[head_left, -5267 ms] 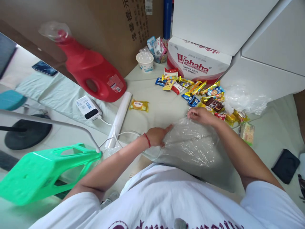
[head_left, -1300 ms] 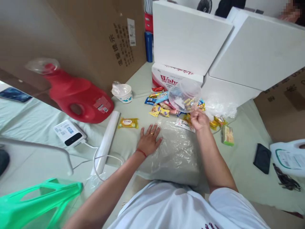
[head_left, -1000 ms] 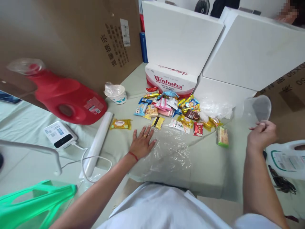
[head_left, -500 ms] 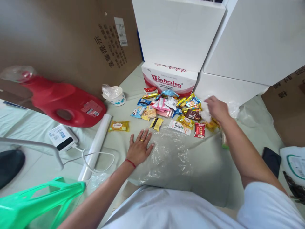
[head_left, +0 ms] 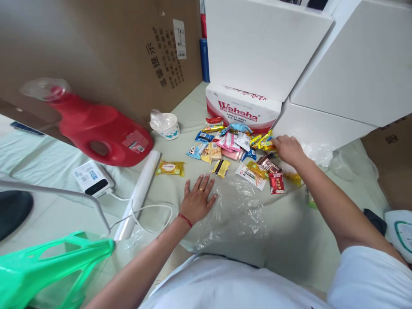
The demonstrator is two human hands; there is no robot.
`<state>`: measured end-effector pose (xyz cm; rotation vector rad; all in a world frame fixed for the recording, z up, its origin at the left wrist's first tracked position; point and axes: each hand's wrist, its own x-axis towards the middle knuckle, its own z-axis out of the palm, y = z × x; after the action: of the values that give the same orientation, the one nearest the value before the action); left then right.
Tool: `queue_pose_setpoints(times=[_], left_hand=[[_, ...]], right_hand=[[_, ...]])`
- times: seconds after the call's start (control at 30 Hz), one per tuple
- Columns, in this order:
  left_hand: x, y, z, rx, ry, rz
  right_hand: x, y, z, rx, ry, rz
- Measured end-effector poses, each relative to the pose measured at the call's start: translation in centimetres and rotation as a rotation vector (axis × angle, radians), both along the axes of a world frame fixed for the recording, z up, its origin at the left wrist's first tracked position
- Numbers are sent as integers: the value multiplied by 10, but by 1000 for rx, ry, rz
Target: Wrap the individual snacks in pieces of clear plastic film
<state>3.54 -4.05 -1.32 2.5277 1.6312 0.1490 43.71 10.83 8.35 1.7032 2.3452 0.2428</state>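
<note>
My left hand (head_left: pixel 198 198) lies flat with fingers spread on the left edge of a clear plastic bag (head_left: pixel 238 214) spread on the pale green sheet. My right hand (head_left: pixel 287 148) reaches into the right side of a pile of wrapped snacks (head_left: pixel 236 148), its fingers curled over yellow-wrapped sweets (head_left: pixel 264 141); what they grip is hidden. A single yellow snack packet (head_left: pixel 170 168) lies apart to the left of the pile.
A red jug (head_left: pixel 96 131) lies at the left, with a white power bank (head_left: pixel 91 179), its cable and a white roll (head_left: pixel 138 194). A paper cup (head_left: pixel 166 125), a Wahaha box (head_left: pixel 242 110), white foam boxes (head_left: pixel 267 43), cardboard (head_left: pixel 96 47) and a green stool (head_left: pixel 48 266) surround the spot.
My right hand held a clear plastic container, swung it out to the right, let it go, and came back to the snack pile. My left hand stayed flat on the bag.
</note>
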Motion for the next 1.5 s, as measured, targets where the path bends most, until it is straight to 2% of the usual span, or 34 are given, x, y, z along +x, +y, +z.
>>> queue_pose_setpoints(times=[0.1, 0.23, 0.33, 0.43, 0.57, 0.67, 0.73, 0.8, 0.9, 1.0, 1.13, 1.3, 1.4, 1.5], left_hand=[[-1, 0, -2, 2, -12, 3], [-2, -2, -4, 12, -35, 4], [-3, -3, -4, 22, -59, -5], [-3, -3, -3, 29, -80, -2], [-2, -5, -2, 29, -112, 5], [-1, -9, -3, 15, -134, 21], [-1, -12, -3, 9, -142, 41], [0, -14, -4, 9, -144, 60], [-1, -16, -3, 7, -132, 63], [-8, -15, -2, -3, -106, 7], [-30, -13, -5, 6, -69, -59], [-46, -11, -8, 1, -21, -132], [-47, -12, -3, 22, -38, -80], [-55, -24, 3, 141, -151, 1]], right_hand=[[-8, 23, 9, 24, 157, 76], [-31, 53, -1, -71, 426, -19], [-47, 62, -9, -58, 421, -75], [-53, 58, -2, -39, 386, -126], [-50, 23, 32, 9, 332, -196], [-59, -34, 60, 62, 177, -241], [-80, -82, 71, 15, 74, -272], [-113, -127, 70, -176, 103, -172], [-168, -168, 50, -396, 145, 26], [-204, -173, 22, -459, 93, 76], [-212, -162, 0, -490, 49, 21], [-220, -161, 0, -481, 78, 53], [-219, -164, 5, -485, 122, 52], [-195, -181, 10, -413, 330, 100]])
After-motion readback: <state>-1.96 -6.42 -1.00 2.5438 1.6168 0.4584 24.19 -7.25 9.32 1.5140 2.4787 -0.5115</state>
